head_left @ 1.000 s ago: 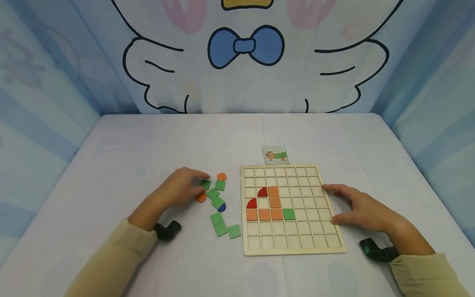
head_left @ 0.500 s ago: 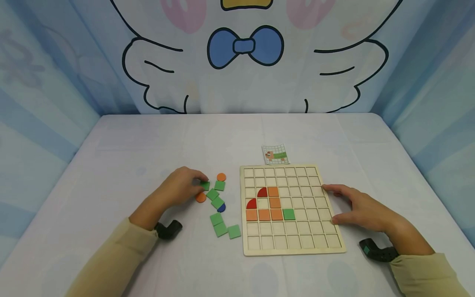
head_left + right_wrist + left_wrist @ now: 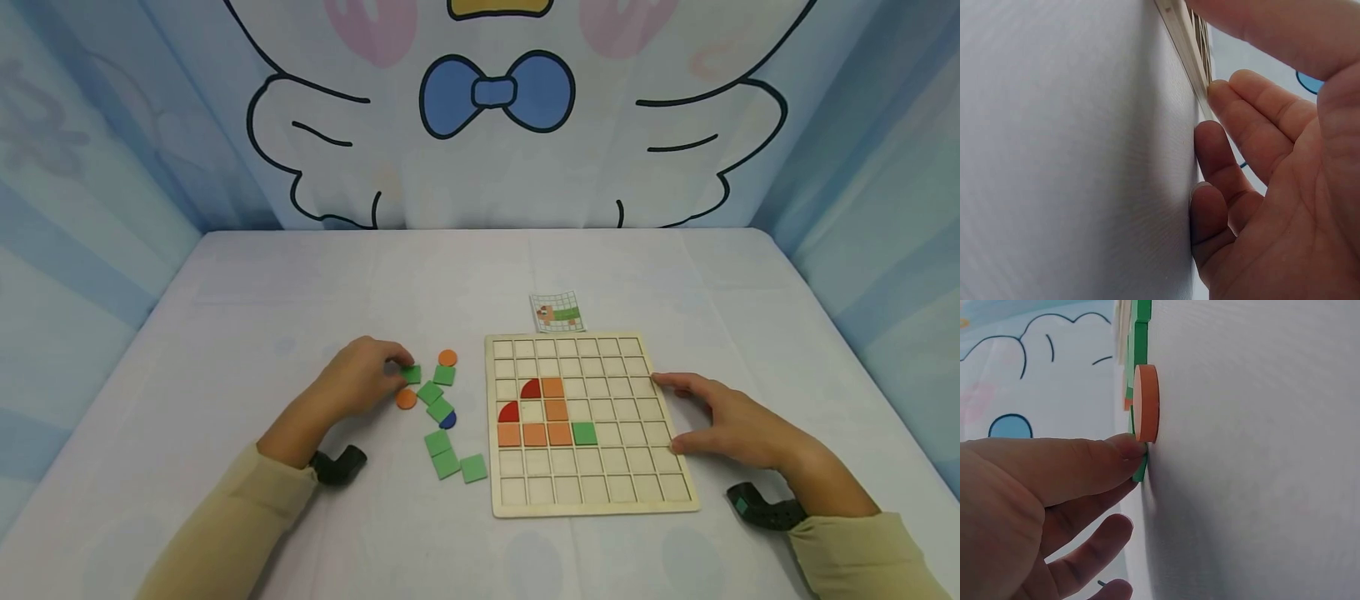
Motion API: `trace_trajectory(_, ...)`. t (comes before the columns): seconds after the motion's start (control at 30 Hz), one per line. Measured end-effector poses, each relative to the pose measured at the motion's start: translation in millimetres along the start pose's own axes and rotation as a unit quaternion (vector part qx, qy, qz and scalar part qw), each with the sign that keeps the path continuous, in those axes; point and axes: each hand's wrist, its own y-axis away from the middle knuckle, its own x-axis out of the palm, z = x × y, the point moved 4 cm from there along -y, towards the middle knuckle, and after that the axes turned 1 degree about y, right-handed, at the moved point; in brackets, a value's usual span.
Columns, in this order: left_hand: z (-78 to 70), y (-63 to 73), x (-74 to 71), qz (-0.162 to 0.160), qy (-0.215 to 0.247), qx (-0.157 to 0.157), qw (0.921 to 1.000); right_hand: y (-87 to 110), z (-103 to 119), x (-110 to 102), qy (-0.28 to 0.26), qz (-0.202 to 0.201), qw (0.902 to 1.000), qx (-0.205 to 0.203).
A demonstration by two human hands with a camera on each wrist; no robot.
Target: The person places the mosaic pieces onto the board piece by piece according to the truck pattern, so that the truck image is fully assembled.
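My left hand point(image 3: 363, 380) pinches a green square tile point(image 3: 412, 375) between thumb and fingers, at the far left of a loose group of pieces. In the left wrist view the tile point(image 3: 1140, 470) shows below the thumb tip, close behind an orange round piece point(image 3: 1147, 403). On the right, my right hand point(image 3: 738, 425) rests its thumb and a finger against the right edge of a wooden grid board point(image 3: 621, 487). Its other fingers lie loosely curved near the table in the right wrist view. On the board sit red quarter-circles point(image 3: 530, 388), orange squares point(image 3: 556, 409) and one green square point(image 3: 584, 432).
Several more green squares point(image 3: 446, 463) lie left of the board, with another orange disc point(image 3: 447, 357) and a blue piece point(image 3: 448, 420) partly covered by a green one. Behind the board lies a small picture card point(image 3: 557, 312) with a gridded animal drawing.
The left thumb and fingers have closed on the green square tile and drawn it slightly left. The right hand and board have stayed in place.
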Motion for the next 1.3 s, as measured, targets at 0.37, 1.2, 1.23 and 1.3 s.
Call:
trace_trajectory(0.37, 0.0, -0.9, 1.3, -0.013, 0.007, -0.016, 0.9998, -0.3, -0.9, 1.2, -0.001, 0.001, 1.0, 0.001)
trace_trajectory(1.2, -50.0, -0.7, 5.0, -0.039, -0.032, 0.019, 0.9986, 1.3, -0.8, -0.2, 0.001, -0.001, 1.0, -0.008)
trace_trajectory(1.23, -54.1, -0.7, 6.6, -0.038, -0.032, 0.024, 0.9985, 1.4, -0.8, -0.2, 0.002, -0.001, 1.0, -0.008)
trace_trajectory(1.3, -62.4, -0.9, 9.5, -0.038, -0.039, 0.04, 0.9977, 1.3, -1.1, -0.1, 0.003, 0.0, 1.0, -0.007)
